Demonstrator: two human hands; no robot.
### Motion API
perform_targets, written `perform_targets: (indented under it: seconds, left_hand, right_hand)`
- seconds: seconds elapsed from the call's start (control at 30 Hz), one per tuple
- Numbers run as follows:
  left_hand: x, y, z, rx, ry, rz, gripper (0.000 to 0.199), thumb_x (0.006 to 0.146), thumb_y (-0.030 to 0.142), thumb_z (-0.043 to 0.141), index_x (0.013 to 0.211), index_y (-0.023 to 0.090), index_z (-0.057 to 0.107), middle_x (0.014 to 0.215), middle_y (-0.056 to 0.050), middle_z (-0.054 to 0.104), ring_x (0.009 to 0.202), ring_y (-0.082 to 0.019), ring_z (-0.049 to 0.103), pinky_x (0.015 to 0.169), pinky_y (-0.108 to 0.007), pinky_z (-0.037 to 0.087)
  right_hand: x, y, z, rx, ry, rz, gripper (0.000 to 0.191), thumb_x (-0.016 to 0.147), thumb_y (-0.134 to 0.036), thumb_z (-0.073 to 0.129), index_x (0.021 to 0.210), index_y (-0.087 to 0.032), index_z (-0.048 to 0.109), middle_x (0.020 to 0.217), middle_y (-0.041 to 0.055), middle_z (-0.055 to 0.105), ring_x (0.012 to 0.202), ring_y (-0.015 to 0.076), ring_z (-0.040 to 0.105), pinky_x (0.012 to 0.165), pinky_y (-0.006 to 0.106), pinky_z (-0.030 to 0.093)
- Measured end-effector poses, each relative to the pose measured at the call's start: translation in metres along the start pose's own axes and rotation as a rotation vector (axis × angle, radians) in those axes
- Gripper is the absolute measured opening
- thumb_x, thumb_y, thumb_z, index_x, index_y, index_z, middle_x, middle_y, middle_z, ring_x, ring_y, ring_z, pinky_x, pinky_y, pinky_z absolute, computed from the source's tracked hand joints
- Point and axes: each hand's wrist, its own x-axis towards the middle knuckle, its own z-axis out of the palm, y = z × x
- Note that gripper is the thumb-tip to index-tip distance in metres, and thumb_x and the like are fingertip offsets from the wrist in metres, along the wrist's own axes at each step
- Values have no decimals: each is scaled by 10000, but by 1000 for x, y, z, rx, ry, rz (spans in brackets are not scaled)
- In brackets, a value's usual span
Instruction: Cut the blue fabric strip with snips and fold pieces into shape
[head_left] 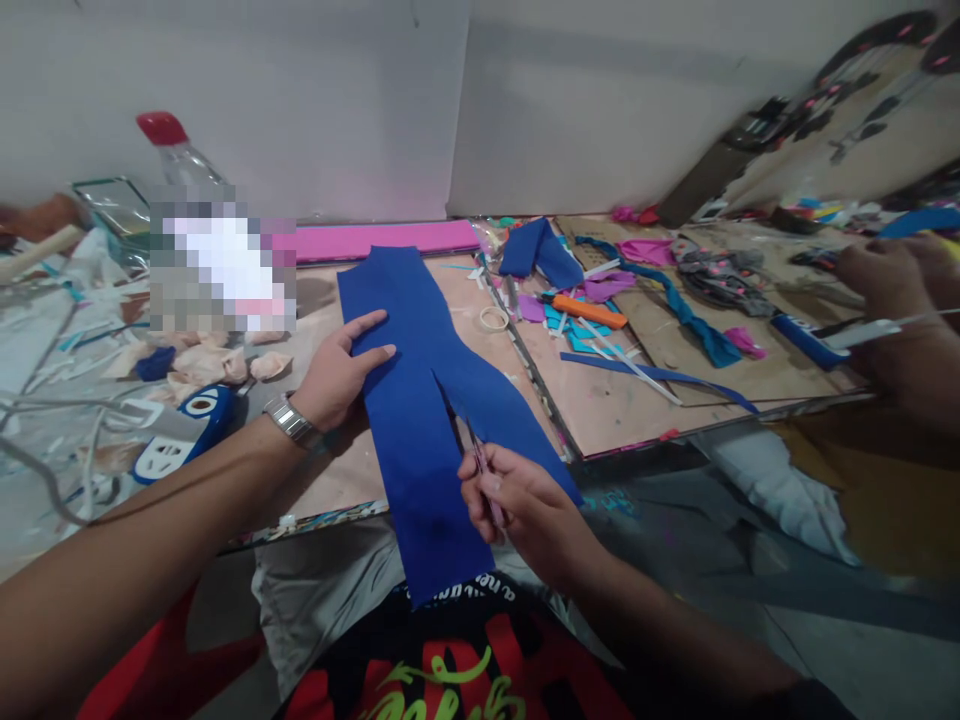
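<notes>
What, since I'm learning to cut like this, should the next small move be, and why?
Probably ease the cutting tool toward the far end of the slit while the left hand steadies the blue sheet: the right hand holds the tool in the slit, which ends partway up the sheet, and the left hand rests on the sheet's left side.

The blue sheet (405, 340) lies lengthwise, split partway up from its near end, which overhangs the table (341, 475). The scissors (466, 437) point into the split.

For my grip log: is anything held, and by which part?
Right hand grips a cutting tool by its handle; left hand only rests on the blue sheet.
</notes>
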Motion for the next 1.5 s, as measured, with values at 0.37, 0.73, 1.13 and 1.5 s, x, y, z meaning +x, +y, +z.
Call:
perform_targets:
  seconds: [0.37,0.73,1.13,1.5]
  left_hand:
    - [11,-1,-12,237,-63,157,972,680,101,773,1590,208,447,1639,-124,451,1457,-332,491,1233,-483,401]
    - [14,10,-23,87,-253,308,950,738,139,749,1612,282,404,1683,-55,396,1529,-333,406,1244,-481,399]
    - [25,-5,-20,305,97,193,682,813,270,766,1471,229,588,1533,-114,575,1403,-305,554,1210,-518,417]
    - [23,-4,-23,571,69,246,830,790,196,746,1569,211,460,1628,-106,469,1513,-291,431,1292,-474,295]
  right_hand:
    - [100,-98,-42,-290,-9,-259,214,911,-382,713,852,-204,610,503,-117,336,418,62,251,453,217,323]
    - [217,-92,-39,-246,-77,-24,420,848,-412,818,819,-238,437,627,-95,532,379,22,211,344,160,167]
    - [246,-104,-56,-442,194,-475,331,737,-380,854,885,-190,628,765,-11,650,718,136,595,662,260,489]
    - [159,-77,-16,61,-250,89,465,1010,-684,434,1047,-248,590,647,-91,385,429,67,183,417,207,204]
